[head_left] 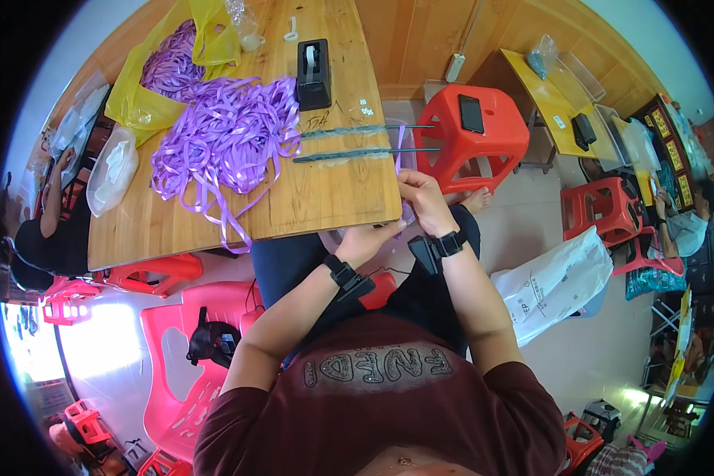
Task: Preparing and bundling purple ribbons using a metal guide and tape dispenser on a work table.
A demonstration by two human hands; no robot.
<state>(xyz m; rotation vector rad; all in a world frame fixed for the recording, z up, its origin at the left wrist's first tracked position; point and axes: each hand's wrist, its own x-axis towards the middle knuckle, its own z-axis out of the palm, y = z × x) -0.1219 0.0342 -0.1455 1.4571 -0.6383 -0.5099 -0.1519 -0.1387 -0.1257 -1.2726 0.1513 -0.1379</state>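
Observation:
Just off the table's right corner, my right hand (427,198) is closed in a pinch on a strip of purple ribbon (400,141). That strip passes by two dark rods (408,150) that are taped to the tabletop and jut past its edge. Lower and to the left, my left hand (365,242) has its fingers pressed together beside the corner. What it holds is too small to make out; a bit of purple shows between the hands. A big tangled heap of purple ribbon (222,139) lies on the wooden table (333,198).
A black tape dispenser (314,75) and a yellow bag (139,103) with more ribbon stand on the table. A phone (471,113) rests on a red stool (500,131). A white sack (551,282) lies at right. Other people sit at both sides.

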